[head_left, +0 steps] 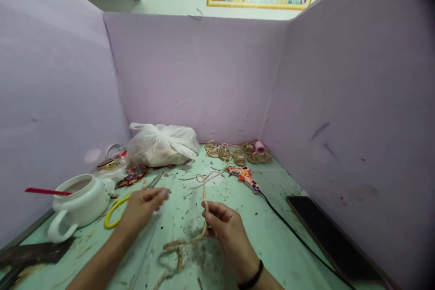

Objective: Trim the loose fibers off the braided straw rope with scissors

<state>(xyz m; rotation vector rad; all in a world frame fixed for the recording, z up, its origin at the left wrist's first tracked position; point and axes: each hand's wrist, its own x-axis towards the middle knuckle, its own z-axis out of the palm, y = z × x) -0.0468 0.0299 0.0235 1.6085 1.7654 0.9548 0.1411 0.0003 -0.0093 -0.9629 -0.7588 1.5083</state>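
Observation:
My right hand [226, 231] pinches a tan braided straw cord [205, 195] between thumb and fingers near the middle of the table. The cord runs up from the grip to a thin loop and strand near the glue gun, and its lower part curls on the table. To the left, my left hand [146, 204] hovers over a pair of scissors with yellow handles [113, 213]; its fingers are loosely bent and slightly blurred, with nothing visible in them. The hand covers the middle of the scissors, and a blade points away beyond it.
A floral-patterned glue gun [244, 176] trails a black cable [295, 226]. Coiled straw pieces [224, 152] and a pink roll [260, 147] lie behind. A tied white plastic bag [163, 145], white pot [83, 201] with a red stick, and dark flat panel [329, 235] flank the hands.

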